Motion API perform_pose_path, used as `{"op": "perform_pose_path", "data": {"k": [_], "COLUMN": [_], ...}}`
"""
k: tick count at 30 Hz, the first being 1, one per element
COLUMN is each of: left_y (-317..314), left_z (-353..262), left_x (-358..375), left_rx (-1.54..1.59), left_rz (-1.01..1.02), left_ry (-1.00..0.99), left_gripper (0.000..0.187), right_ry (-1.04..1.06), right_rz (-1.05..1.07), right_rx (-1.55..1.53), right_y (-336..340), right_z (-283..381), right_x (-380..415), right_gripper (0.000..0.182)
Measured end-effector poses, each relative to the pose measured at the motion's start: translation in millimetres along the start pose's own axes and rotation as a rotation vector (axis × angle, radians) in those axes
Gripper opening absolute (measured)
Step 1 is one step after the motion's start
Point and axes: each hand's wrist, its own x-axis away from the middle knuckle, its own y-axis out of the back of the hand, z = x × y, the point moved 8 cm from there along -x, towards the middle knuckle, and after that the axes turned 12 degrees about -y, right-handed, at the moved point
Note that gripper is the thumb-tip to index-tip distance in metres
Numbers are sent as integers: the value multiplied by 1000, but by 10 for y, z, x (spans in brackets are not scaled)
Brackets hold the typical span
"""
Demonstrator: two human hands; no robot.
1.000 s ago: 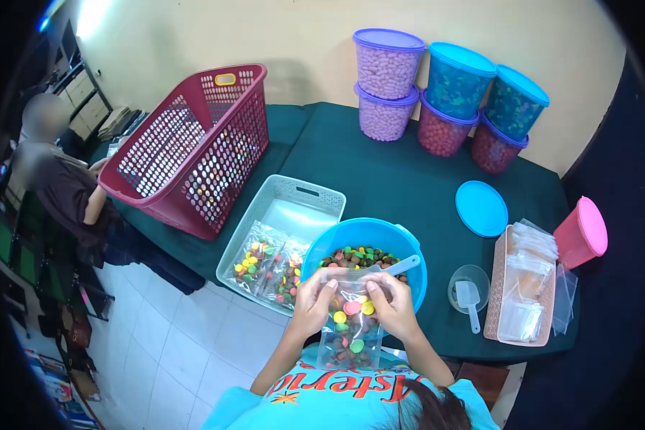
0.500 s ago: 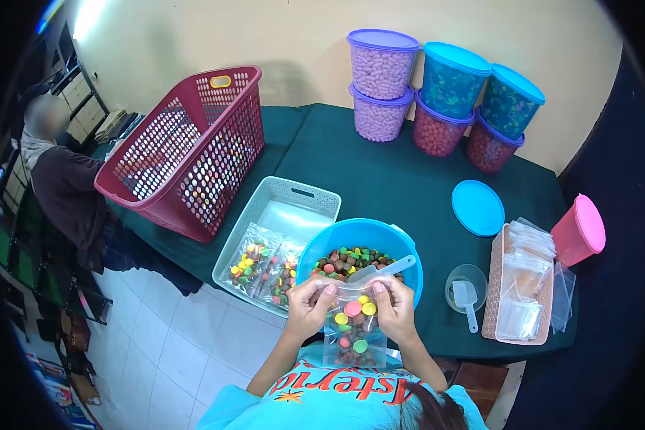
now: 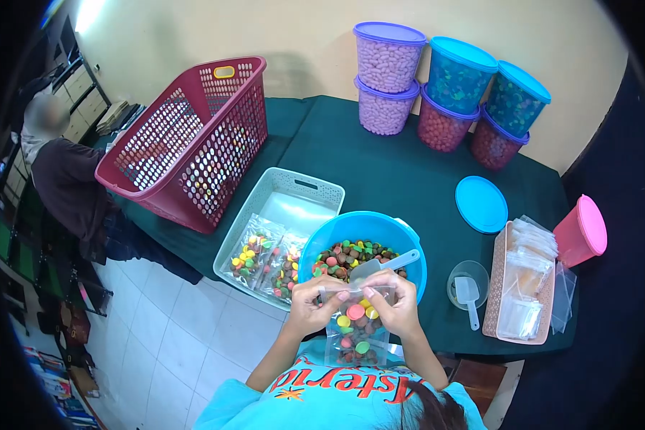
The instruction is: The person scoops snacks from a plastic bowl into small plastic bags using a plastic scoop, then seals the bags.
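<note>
A clear plastic bag (image 3: 357, 337) of brown, yellow, pink and green round candies hangs upright between my hands. My left hand (image 3: 314, 304) pinches its top edge from the left. On the other side my right hand (image 3: 394, 304) grips the same edge, its thumb close to the left thumb. Just beyond is a blue tub (image 3: 417, 276) of similar candies, with a translucent scoop (image 3: 383, 266) lying on them. Filled candy bags (image 3: 251, 251) rest in the pale green tray (image 3: 229, 222) to the left.
A maroon laundry basket (image 3: 186, 204) stands back left, near a person (image 3: 64, 179). Stacked lidded tubs (image 3: 387, 64) line the wall. At right are a blue lid (image 3: 481, 205), a cup with another scoop (image 3: 468, 290), a basket (image 3: 489, 315) of plastic bags and a pink container (image 3: 582, 229).
My hands have moved closer together along the bag's top edge, the right thumb shifting left toward the left one. The view has tilted slightly.
</note>
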Motion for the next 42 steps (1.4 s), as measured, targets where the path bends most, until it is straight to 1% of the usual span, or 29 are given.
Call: {"op": "perform_pose_path", "data": {"k": [1,2,4,5,8,10,12,13,14,16,17,18,20,21,24,26,27,28,29,31,32,33,34,36,40,42], "left_y": [2,23,-12,-15,-25,-12,16,53,95,226,287,345,519,601,853,1049,1150,1243,1327,1469,1550,1631,1687,1774,1902,1883], "left_z": [-11,-16,33,-15,-152,-208,-176,-199,-225,-298,-349,-379,-415,-442,-484,-488,-475,-420,-397,-349,-264,-174,-135,-28,175,209], "left_x": [-10,-18,26,-4,-30,-26,-3,-11,-6,-1,-8,13,38,18,-73,-93,-107,-84,-116,-142,-133,-125,-138,-145,-147,-164], "left_rx": [10,12,123,187,226,197,202,194,189,117,143,145,165,145,131,120,119,138,109,93,76,60,72,111,148,202], "left_rz": [-3,-13,52,39,27,34,8,-14,-5,-43,-71,-73,-93,-65,-28,-20,-11,-22,-12,-1,-26,-50,-41,-16,28,136], "left_ry": [-16,-25,70,31,72,75,162,119,119,123,73,72,61,7,-63,-62,-65,-21,-38,-53,27,105,103,131,186,154], "left_gripper": [7,7,7,8,10,10,10,10,10,10,11,11,12,14,17,18,19,18,20,23,19,15,15,8,8,14], "right_ry": [52,59,192,196,166,169,90,70,73,4,40,41,140,112,116,116,136,156,95,138,175,89,89,-7,-58,-4], "right_rz": [17,23,-19,-26,17,30,38,46,40,91,106,106,159,143,128,106,112,120,116,98,90,53,40,28,-39,-88], "right_rx": [63,72,153,109,37,8,-71,-81,-89,-38,-66,-64,27,14,6,7,-4,-11,-54,-17,24,-26,-20,-74,-47,-40], "right_y": [-8,-10,-18,-35,-49,-74,-123,-169,-206,-331,-404,-461,-642,-720,-996,-1180,-1274,-1368,-1446,-1582,-1646,-1684,-1734,-1819,-1937,-1953], "right_z": [41,49,149,187,217,231,177,173,225,282,312,328,439,393,440,394,374,358,311,336,361,289,269,142,-11,6], "right_x": [-2,-5,60,75,115,116,100,92,95,89,77,50,-10,-41,-155,-217,-238,-263,-298,-383,-411,-427,-439,-471,-486,-478], "right_gripper": [7,7,7,8,8,8,8,11,11,14,18,18,21,23,23,24,24,25,23,21,19,17,17,17,18,17]}}
